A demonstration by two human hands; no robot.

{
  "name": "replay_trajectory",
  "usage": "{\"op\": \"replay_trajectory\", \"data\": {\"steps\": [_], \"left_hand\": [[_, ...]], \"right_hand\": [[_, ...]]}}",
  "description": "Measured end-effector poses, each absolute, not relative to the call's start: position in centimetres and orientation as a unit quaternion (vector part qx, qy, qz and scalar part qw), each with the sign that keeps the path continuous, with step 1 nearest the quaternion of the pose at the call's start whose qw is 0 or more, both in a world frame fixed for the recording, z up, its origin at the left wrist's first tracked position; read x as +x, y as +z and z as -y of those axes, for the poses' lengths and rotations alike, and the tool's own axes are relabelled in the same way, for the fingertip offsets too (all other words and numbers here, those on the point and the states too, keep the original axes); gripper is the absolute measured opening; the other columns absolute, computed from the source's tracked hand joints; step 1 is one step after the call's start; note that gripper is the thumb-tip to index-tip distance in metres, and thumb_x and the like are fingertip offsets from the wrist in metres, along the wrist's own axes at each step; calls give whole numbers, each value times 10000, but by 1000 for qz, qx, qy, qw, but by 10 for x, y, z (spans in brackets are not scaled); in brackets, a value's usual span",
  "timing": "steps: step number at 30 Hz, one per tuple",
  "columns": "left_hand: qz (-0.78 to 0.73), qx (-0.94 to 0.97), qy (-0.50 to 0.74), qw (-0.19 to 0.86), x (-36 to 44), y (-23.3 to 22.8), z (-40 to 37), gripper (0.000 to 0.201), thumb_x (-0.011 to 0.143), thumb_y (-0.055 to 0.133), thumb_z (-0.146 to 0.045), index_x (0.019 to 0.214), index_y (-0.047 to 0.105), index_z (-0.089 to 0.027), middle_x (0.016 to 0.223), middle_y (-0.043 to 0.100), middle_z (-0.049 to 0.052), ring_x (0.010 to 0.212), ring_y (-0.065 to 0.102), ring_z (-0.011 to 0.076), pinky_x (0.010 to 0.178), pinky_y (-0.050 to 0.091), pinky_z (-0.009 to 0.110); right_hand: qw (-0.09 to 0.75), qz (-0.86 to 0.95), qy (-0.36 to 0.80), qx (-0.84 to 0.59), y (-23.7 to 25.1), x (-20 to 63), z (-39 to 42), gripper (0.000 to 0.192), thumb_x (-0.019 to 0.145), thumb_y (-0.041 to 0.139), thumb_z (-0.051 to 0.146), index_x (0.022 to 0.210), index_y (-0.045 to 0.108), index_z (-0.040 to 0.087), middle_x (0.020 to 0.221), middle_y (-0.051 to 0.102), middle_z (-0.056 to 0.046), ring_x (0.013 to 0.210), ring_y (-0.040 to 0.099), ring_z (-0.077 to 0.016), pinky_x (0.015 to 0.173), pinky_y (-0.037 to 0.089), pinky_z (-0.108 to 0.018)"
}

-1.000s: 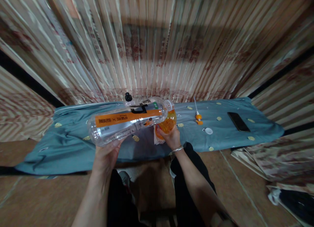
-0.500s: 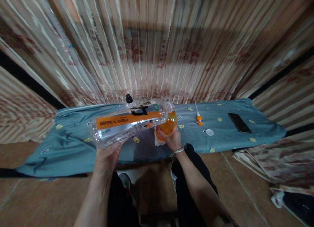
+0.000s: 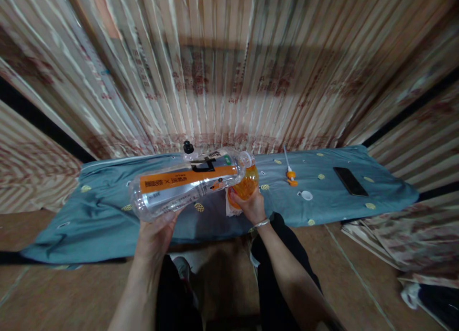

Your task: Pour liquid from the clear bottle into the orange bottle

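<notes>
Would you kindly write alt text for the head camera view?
The left hand tips a large clear bottle sideways, mouth against an orange bottle held by the right hand, above a blue cloth.

Clear bottle, orange band

Clear bottle (image 3: 186,187) with orange label; orange container (image 3: 247,184); blue-grey cloth (image 3: 322,192) dotted yellow; black phone (image 3: 350,181).

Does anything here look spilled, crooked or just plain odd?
No spill shows. The left hand holds a big clear bottle tipped nearly flat, its open mouth at a small orange bottle gripped by the right hand. A white cap and pump nozzle lie loose on the blue cloth.
</notes>
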State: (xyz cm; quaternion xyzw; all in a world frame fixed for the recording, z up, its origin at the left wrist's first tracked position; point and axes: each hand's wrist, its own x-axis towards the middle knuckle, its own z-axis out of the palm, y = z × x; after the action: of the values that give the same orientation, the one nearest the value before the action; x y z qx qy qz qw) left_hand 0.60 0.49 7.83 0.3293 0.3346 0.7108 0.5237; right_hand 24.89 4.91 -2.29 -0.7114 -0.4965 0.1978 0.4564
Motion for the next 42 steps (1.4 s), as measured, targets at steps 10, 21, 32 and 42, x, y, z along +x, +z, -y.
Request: {"op": "replay_trajectory", "data": {"steps": [10,21,32,42], "left_hand": [[-346,329,706,523,5,79,-4,587,482,1031,-308,1033,831,-280,980,840,49,943,813,313,965,661,497],[-333,327,712,524,7,79,-5,679,484,1030,-305,1124,806,-260,1067,832,91,1058,791,364,1049,612,559],[-341,331,703,529,7,80,-4,644,506,1016,-304,1114,804,-274,1083,833,79,1109,781,375,1058,606,562],[-346,324,707,524,9,84,-3,694,482,1026,-309,1141,809,-308,1083,833,66,1066,787,366,1028,620,574]], "right_hand": [[474,495,188,-703,-24,248,-50,654,656,885,524,1175,609,237,1002,825,-96,971,813,-357,823,640,-441],[466,500,187,-705,-22,249,-50,682,650,848,588,1167,607,214,999,837,-108,960,811,-359,823,651,-470],[461,493,183,-715,-24,249,-50,669,632,871,579,1136,608,225,979,836,-116,957,813,-360,808,644,-436],[451,480,198,-726,-14,246,-48,670,622,880,532,1142,603,215,999,835,-114,980,808,-370,852,646,-480]]}}
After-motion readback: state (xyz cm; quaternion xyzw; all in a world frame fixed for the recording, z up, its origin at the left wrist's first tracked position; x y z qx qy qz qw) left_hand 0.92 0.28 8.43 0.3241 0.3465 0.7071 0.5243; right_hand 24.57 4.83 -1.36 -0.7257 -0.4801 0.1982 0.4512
